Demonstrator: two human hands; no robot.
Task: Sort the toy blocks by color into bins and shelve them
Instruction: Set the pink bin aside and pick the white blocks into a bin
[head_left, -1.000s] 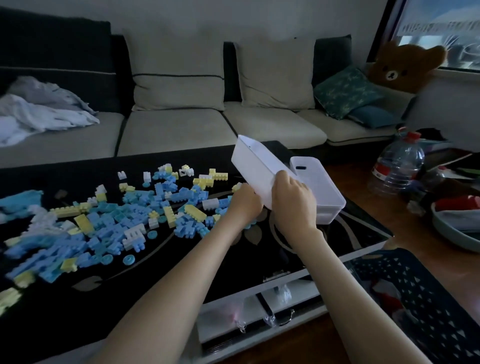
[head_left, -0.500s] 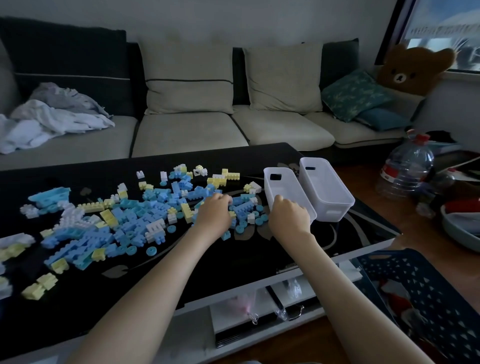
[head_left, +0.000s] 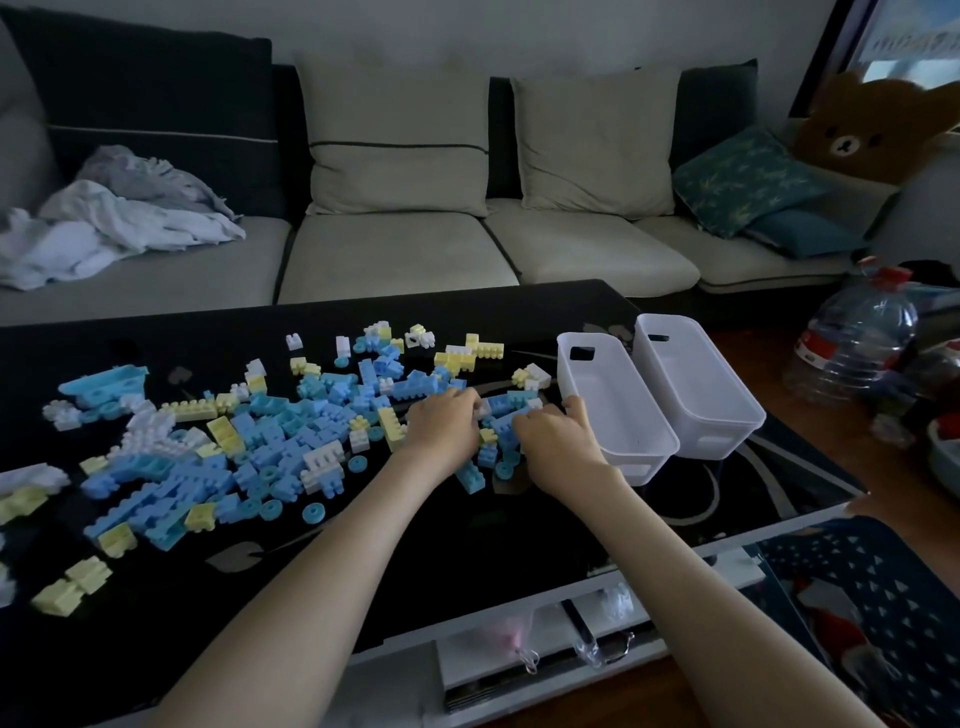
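Both hands are down among the blocks! The left hand (head_left: 444, 426) sits knuckles-up on the pile of toy blocks (head_left: 311, 421), fingers curled under and tips hidden, so I can't tell if it grips anything. The right hand (head_left: 558, 441), just beside it, curls into blue pieces, its hold equally hidden. Just right of that hand stands the near white bin (head_left: 613, 410). The far white bin (head_left: 691, 384) sits against it, on the black table (head_left: 493, 561).
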